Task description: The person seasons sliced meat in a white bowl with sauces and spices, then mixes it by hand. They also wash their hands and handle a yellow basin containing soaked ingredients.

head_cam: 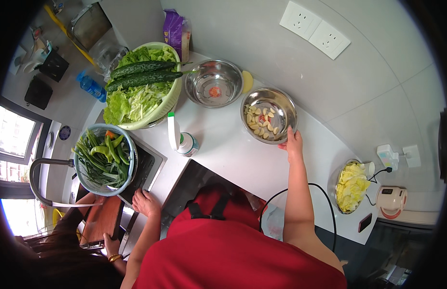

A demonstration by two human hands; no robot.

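Observation:
My right hand grips the near rim of a stainless steel bowl, which holds peeled garlic cloves. To its left stands an empty steel bowl with a red sticker on its bottom. My left hand rests with bent fingers at the sink's edge and holds nothing that I can see. Close by it, a blue plastic colander over the sink holds green peppers and long green vegetables. Behind that, a pale green basket carries lettuce and two cucumbers.
A spray bottle stands mid-counter. A co-worker's hand holds a wooden cutting board at the lower left, below the faucet. To the right are a bowl of yellow-green leaves, a phone, a kettle and a black cable.

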